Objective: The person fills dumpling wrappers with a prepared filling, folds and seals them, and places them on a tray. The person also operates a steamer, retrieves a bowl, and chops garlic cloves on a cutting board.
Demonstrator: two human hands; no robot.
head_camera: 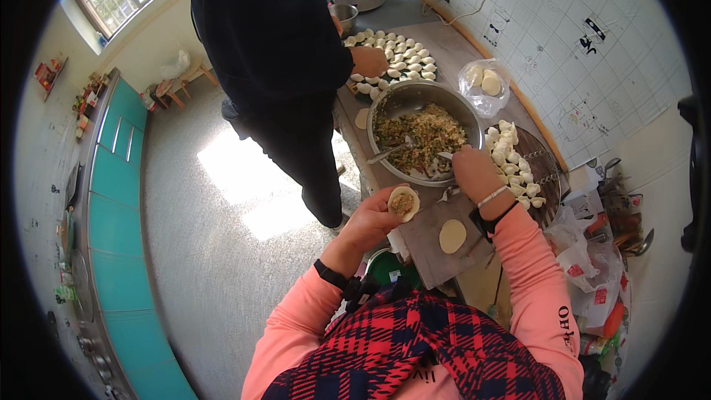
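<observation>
My left hand [373,218] holds a round dough wrapper [414,212] with a mound of chopped filling [402,204] in its middle. Over the near right rim of a large steel bowl [475,122], my right hand [476,173] grips a metal utensil [444,155]; its full shape is hidden. Chopped green and tan filling [427,130] covers the bowl's bottom, and a metal spoon [391,150] leans in it, handle over the left rim. A flat wrapper [452,236] lies on the table below my right hand. Another metal utensil [449,193] rests beside the bowl.
Rows of dumplings [408,55] fill a round tray beyond the bowl, where a co-worker's hand [369,61] reaches in. More dumplings [508,161] sit on a round board [547,178] at right. A plastic bag [483,86] holds dough pieces. The co-worker [272,66] stands at left.
</observation>
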